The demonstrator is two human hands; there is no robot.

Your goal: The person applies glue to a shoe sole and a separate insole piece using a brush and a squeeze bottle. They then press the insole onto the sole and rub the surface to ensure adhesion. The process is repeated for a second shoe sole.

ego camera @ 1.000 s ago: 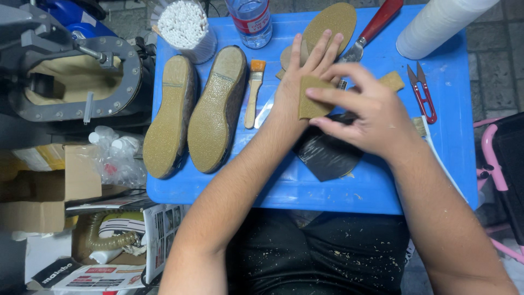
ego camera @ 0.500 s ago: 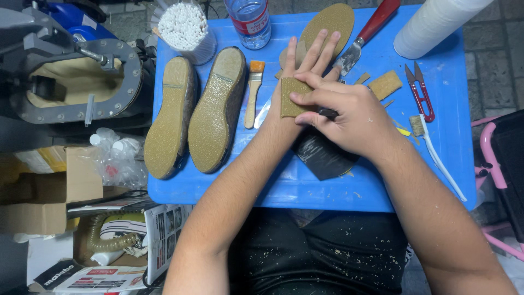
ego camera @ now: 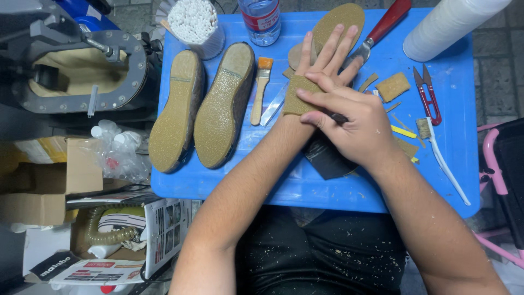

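My left hand (ego camera: 319, 71) lies flat and open, back up, fingers spread toward the far edge of the blue table (ego camera: 305, 191). A tan piece of sole material (ego camera: 297, 98) sits across the back of it near the wrist, and my right hand (ego camera: 352, 123) presses down on that piece, fingers curled over its edge. Something dark and thin pokes out under my right fingers; I cannot make out what it is, nor whether I am gripping it.

Under my left fingers I see a tan cut-out sole (ego camera: 335, 22), partly covered by them. A red-handled knife (ego camera: 376, 33) runs diagonally past the fingertips, its blade mostly hidden behind my hands. A dark sheet (ego camera: 327, 158) lies beneath my right wrist, largely covered.

Left of my forearm a small brush (ego camera: 261, 87) lies beside two shoes (ego camera: 202, 106) turned sole-up. To my right lie a tan scrap (ego camera: 393, 86), red snips (ego camera: 427, 95) and a white toothbrush (ego camera: 442, 155).

At the far edge, a cup of white pellets (ego camera: 196, 24), a clear bottle (ego camera: 262, 19) and a white roll (ego camera: 447, 24) are all cut off by the frame.
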